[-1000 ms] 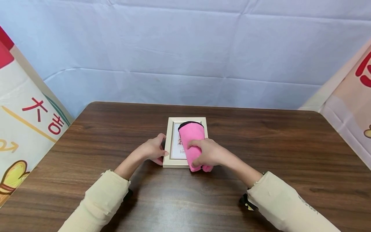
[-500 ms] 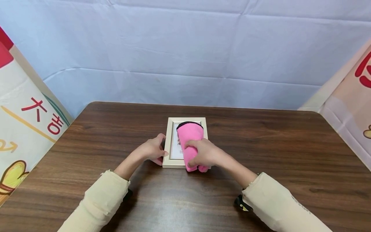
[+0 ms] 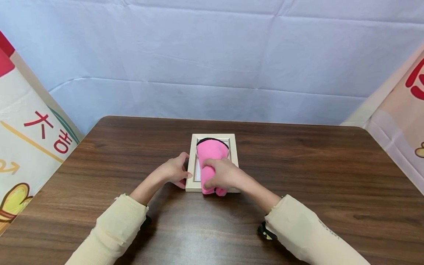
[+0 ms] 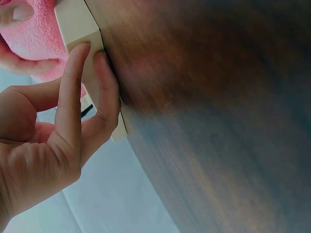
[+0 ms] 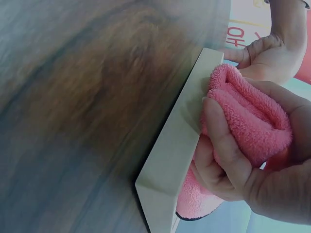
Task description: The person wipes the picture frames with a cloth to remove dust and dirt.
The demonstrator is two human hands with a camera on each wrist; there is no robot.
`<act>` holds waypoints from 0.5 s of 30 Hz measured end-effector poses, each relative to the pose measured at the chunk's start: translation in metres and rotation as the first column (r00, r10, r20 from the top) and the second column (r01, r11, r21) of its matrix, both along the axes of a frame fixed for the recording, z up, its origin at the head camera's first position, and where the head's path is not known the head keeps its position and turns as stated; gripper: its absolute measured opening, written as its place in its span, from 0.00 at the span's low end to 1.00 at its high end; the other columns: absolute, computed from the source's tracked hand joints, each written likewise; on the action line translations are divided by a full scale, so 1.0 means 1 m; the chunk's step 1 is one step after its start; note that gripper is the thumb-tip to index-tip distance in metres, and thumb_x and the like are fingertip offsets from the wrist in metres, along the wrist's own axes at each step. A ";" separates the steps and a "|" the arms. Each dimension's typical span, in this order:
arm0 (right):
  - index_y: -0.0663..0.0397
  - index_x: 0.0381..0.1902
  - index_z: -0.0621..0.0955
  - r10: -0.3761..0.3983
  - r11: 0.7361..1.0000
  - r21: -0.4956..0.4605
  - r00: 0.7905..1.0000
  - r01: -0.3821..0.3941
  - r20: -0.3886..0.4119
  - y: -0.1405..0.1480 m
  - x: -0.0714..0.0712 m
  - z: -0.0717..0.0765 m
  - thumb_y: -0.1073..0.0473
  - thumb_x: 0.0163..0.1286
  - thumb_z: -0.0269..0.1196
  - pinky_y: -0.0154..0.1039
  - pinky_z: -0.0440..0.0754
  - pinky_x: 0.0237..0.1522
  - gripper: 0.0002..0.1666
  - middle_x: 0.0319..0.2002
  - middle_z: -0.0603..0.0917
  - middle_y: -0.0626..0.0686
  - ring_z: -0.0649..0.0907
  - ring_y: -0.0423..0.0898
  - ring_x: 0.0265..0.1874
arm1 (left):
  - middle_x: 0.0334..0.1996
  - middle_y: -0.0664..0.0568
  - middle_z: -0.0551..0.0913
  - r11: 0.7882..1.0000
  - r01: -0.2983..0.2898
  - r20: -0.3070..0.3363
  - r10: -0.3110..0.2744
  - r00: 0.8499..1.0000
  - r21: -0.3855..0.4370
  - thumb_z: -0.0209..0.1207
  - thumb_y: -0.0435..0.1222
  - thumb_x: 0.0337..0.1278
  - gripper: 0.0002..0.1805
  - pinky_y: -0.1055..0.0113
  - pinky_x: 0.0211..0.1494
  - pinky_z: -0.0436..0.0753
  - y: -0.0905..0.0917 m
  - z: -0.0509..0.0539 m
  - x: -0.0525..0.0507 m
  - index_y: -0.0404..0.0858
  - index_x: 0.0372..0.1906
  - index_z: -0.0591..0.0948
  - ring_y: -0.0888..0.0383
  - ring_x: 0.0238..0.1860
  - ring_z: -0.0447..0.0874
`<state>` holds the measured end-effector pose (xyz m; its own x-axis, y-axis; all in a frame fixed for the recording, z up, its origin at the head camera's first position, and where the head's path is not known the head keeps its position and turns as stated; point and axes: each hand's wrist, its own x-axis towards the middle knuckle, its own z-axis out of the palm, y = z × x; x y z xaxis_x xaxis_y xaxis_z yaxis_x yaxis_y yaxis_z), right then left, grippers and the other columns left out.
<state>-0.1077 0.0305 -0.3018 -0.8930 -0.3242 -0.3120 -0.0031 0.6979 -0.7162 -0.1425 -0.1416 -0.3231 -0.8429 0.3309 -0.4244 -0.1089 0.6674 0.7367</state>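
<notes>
A cream picture frame (image 3: 233, 149) lies flat on the brown wooden table. On its glass is a folded pink plush cloth (image 3: 212, 149) with a black edge, hiding most of the picture. My right hand (image 3: 222, 175) grips the lower half of the cloth from above, thumb and fingers curled round it; the right wrist view shows the cloth (image 5: 248, 116) bunched in that hand. At the frame's left edge, my left hand (image 3: 173, 171) holds the border; in the left wrist view its fingertips press the side of the frame (image 4: 77, 24).
The table (image 3: 298, 165) extends on all sides of the frame. A pale blue-white sheet (image 3: 212, 66) hangs behind it. Printed banners hang at the left (image 3: 43, 147) and right (image 3: 400, 121). Dark devices (image 3: 265, 232) sit at the wrists.
My right hand has slid the pink cloth leftward across the glass, from the frame's right side to about its middle, covering the printed text. My left hand and the frame have hardly moved.
</notes>
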 end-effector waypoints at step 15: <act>0.53 0.50 0.74 0.011 1.000 0.016 1.000 -0.011 -0.017 -0.012 -0.002 -0.001 0.66 0.47 0.68 0.37 0.81 0.14 0.29 0.37 0.73 0.61 0.80 0.46 0.14 | 0.30 0.40 0.74 1.000 0.019 0.002 -0.019 1.000 0.010 0.54 0.24 0.57 0.28 0.64 0.27 0.85 -0.002 -0.001 -0.001 0.32 0.60 0.57 0.52 0.22 0.82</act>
<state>-0.1099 0.0182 -0.3027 -0.8948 -0.3292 -0.3017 -0.0232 0.7090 -0.7048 -0.1435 -0.1436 -0.3238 -0.8353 0.3514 -0.4228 -0.0976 0.6621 0.7431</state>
